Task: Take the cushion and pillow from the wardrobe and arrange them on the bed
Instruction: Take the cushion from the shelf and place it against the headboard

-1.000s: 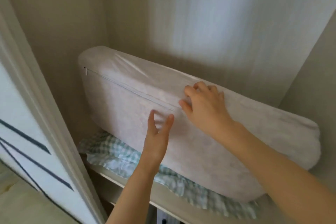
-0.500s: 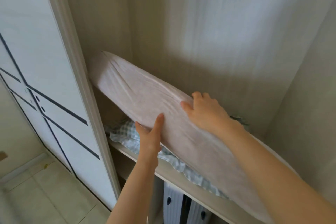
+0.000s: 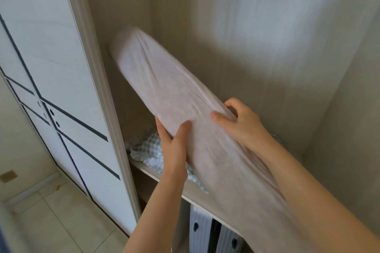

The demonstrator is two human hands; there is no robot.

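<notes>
A long pale pinkish-white cushion slants out of the open wardrobe, its far end high at the back left and its near end low at the right, past the shelf edge. My left hand grips its lower edge from beneath, thumb on the front face. Over its upper edge my right hand holds on, fingers curled behind it. Under the cushion a green-and-white checked pillow lies on the shelf, mostly hidden.
The wardrobe's side wall stands close on the right and its back panel behind. A white sliding door with dark lines is at the left. White boxes sit under the shelf. Tiled floor lies below left.
The cushion was standing on its long edge on the checked pillow. Both hands took hold of it, tipped it and lifted it off the shelf toward me.
</notes>
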